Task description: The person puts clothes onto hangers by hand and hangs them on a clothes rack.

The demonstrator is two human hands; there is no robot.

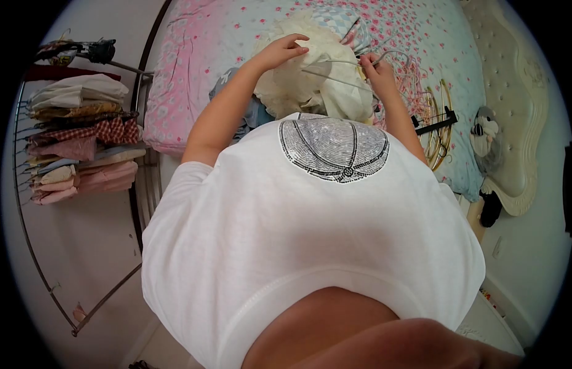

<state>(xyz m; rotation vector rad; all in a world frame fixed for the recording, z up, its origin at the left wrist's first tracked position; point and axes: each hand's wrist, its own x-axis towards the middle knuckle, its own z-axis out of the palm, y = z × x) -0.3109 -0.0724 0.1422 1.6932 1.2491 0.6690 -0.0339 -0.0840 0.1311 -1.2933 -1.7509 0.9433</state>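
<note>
"Where is the pale hanger [341,81]?"

"Above the cream ruffled garment [286,89], on the near part of the bed [193,61]. The right hand [379,72] has it pinched close to the base of the hook, so the hook points far and right while the long bar reaches left over the cloth."

"Why grip it there?"

"My guess is that the neck is the narrowest place and steers both shoulders at once. It also leaves the left end of the bar free."

"And the left hand [284,51]?"

"Its thumb and fingers stand apart in a loose curve above the ruffles. I see nothing held in it; whether a fingertip brushes the cloth, I can't tell."

"What bounds the work?"

"On the right, a tangle of pink hangers [411,86] lies just past the right wrist, with gold hangers [432,150] and a black clip hanger [436,123] nearer the person. A swing that way would probably snag. Beyond them rises the tufted headboard [513,80]."

"And to the left?"

"A blue-grey garment [221,86] sticks out beside the ruffles, then flowered sheet runs to the bed's left edge, so that side looks roomier. The clothes rack [138,203] stands just beyond that edge, and the person's body closes the near side."
</note>
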